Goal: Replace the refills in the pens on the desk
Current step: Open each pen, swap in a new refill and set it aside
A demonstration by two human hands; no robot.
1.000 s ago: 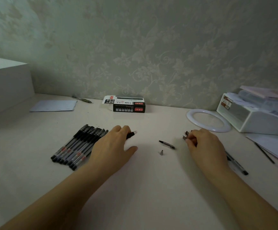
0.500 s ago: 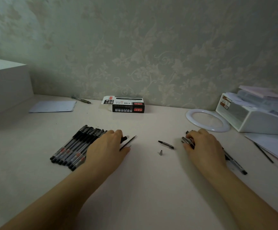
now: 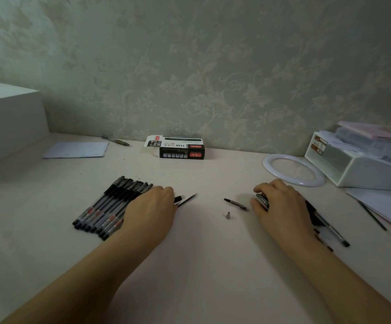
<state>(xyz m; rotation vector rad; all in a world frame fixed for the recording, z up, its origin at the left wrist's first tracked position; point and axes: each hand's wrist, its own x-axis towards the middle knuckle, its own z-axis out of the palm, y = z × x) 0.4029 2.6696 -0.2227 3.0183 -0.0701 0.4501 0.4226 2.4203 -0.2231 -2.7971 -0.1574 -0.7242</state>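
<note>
A thin refill lay on the bench, its near end under the left hand. That hand rested palm-down at the right edge of a row of pens; whether its fingers pinched the refill could not be told. A short grip section and a small metal tip cone lay loose between the hands. The right hand curled around a pen barrel, with more pens beside its wrist. A refill box sat near the wall. The likely risk was the cone: a sweeping wrist could knock it away. The refill could also roll if released carelessly.
</note>
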